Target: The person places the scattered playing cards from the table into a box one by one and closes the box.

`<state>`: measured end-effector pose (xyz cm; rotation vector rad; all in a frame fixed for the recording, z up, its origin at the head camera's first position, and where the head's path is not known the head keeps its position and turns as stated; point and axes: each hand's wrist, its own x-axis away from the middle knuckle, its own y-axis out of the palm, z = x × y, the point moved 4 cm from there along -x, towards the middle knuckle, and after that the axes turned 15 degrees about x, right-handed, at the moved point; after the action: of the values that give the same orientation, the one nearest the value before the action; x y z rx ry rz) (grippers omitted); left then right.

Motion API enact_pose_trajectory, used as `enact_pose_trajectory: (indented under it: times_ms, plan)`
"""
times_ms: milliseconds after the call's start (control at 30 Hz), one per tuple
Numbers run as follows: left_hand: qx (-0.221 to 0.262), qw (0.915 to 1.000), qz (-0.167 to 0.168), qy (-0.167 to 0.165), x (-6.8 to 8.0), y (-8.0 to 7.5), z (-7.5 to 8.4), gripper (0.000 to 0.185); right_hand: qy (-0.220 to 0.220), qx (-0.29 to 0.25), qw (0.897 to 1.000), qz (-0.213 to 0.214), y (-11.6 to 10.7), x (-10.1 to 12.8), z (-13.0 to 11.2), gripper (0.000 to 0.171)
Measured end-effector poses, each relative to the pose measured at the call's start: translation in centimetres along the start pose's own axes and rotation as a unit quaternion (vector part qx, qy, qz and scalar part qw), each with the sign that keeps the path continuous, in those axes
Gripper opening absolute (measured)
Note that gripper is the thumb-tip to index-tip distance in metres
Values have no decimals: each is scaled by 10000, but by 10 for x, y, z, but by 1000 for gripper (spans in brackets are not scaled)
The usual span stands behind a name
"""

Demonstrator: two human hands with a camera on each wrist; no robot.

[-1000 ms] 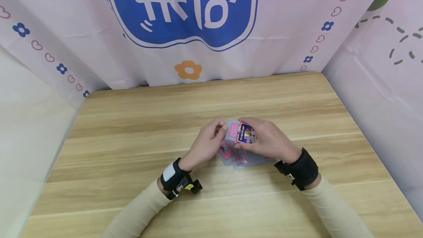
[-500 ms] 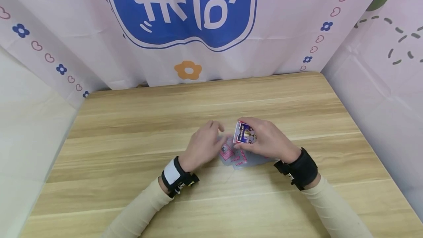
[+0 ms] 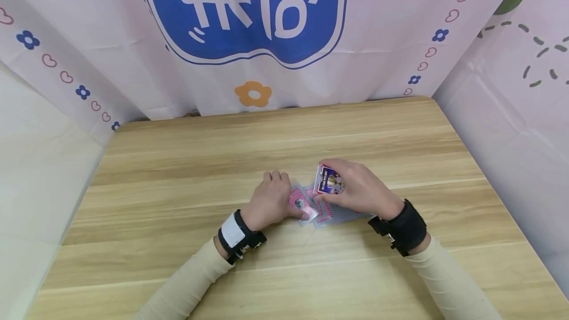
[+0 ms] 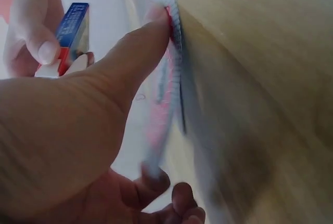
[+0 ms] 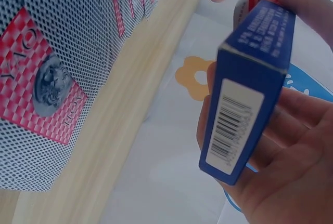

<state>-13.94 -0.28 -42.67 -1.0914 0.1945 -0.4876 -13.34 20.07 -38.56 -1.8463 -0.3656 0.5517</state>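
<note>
My left hand (image 3: 271, 199) pinches a playing card (image 3: 300, 202) with a red checked back, at the left end of a spread of cards. In the left wrist view the thumb presses the upper part of the card, seen nearly edge-on, and the fingertips (image 4: 156, 178) meet its lower end. My right hand (image 3: 364, 189) grips a small blue and red card box (image 3: 330, 180) just above the spread. The box's bottom, with a barcode label (image 5: 234, 125), faces the right wrist camera. Several more cards (image 3: 326, 214) lie overlapping below the box, partly hidden by the right hand.
The cards lie on a wood-grain table (image 3: 186, 177). A white printed cloth (image 3: 200, 83) hangs behind the table's back edge, and another white cloth (image 3: 511, 152) borders the right side.
A card showed at the box's mouth by my left hand; it no longer shows there. The left hand has moved away from the box onto the leftmost card. The right hand holds nearly still.
</note>
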Motion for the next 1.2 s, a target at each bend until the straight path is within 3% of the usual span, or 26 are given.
enact_pose_trajectory:
  times_ms: [100, 167, 233, 367, 467, 567, 667, 900, 1200]
  plan:
    - [665, 9969, -409, -35, -1, -2, 0, 64, 22, -12, 10000, -67, 0, 0, -1, 78]
    - [1371, 9885, -638, -63, -1, -5, 1, 46, 35, -4, 10000, -88, 0, 0, -1, 78]
    - [2013, 9775, -624, -5, -2, -10, 3, 33, 29, 1, 10000, -73, -1, 0, -1, 78]
    - [2894, 9570, 140, 121, -1, -25, 8, 24, -25, 34, 10000, 10, -1, 0, -2, 77]
    - [3432, 9361, 769, 94, 0, -32, 9, 24, -41, 38, 10000, 42, -1, -1, -2, 76]
    - [3866, 9150, 1149, 98, 1, -36, 11, 28, 14, 34, 10000, 33, 0, -1, -2, 77]
    - [4032, 9045, 1380, 152, 2, -38, 14, 29, 54, 75, 9999, 41, -1, 0, -2, 79]
    - [4259, 8926, 1471, 134, 3, -34, 18, 28, 38, 82, 9999, 62, -2, 0, -2, 78]
    - [4097, 9041, 1210, -142, 2, -24, 20, 28, 189, 92, 9994, 263, -4, -1, -1, 81]
